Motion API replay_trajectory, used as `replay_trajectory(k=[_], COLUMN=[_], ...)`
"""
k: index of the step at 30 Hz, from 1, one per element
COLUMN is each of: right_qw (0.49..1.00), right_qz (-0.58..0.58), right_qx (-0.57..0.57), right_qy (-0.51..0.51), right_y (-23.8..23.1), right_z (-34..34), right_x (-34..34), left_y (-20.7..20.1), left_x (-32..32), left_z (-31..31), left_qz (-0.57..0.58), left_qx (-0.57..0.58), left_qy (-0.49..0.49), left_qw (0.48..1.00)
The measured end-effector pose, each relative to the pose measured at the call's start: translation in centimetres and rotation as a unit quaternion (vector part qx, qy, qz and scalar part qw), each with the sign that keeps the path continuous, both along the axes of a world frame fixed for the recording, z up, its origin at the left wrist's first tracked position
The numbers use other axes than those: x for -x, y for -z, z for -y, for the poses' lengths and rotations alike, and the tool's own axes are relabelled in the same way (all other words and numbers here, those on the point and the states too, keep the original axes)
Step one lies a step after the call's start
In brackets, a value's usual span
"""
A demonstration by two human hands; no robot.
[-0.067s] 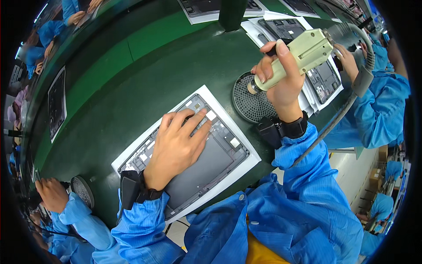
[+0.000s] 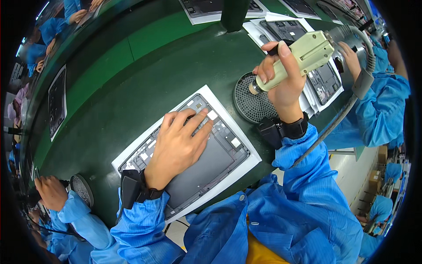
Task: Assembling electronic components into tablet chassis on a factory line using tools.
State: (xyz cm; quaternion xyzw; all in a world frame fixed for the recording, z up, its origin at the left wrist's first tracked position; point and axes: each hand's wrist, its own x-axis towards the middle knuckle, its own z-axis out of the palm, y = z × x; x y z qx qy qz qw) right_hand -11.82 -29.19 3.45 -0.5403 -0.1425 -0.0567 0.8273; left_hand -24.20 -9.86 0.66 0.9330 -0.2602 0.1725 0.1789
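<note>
My left hand (image 2: pixel 178 143) lies palm down with fingers spread on a dark grey tablet housing (image 2: pixel 206 165), covering part of its upper half. The housing rests on a white sheet (image 2: pixel 254 163) and carries small white patches and thin cables along its edges. In my right hand (image 2: pixel 286 81) is a pale green electric screwdriver (image 2: pixel 307 52), gripped round its body with the thumb along the top. Its nose points left and down over a round black dish full of small holes (image 2: pixel 251 102). I cannot see the bit clearly.
More housings on white sheets (image 2: pixel 326 83) are stacked at the right, beside a co-worker's hand (image 2: pixel 349 59). A dark post (image 2: pixel 233 15) rises at the back. At the left, another person's hand (image 2: pixel 52 193) is near a second round dish (image 2: pixel 82 190). The screwdriver's cable (image 2: pixel 334 123) runs along my right arm.
</note>
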Motion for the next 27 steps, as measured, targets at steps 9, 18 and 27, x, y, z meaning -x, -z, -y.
replay_trajectory(k=[9, 18, 27], right_qw=[0.996, 0.994, 0.992], right_qz=[0.064, 0.023, 0.006], right_qx=[-0.001, -0.004, 0.031], right_qy=[-0.054, -0.109, -0.122], right_y=[-2.8, -1.7, -0.8], right_z=[0.7, -7.0, -7.6], right_x=[1.1, 3.5, 3.5], left_y=[0.2, 1.3, 1.6], left_x=[0.7, 0.9, 1.1], left_z=[-0.1, -0.6, -0.8], left_qz=[0.007, 0.027, 0.021], left_qx=[-0.021, 0.009, 0.004], left_qy=[-0.024, -0.03, -0.037], left_qw=[0.999, 0.999, 0.999])
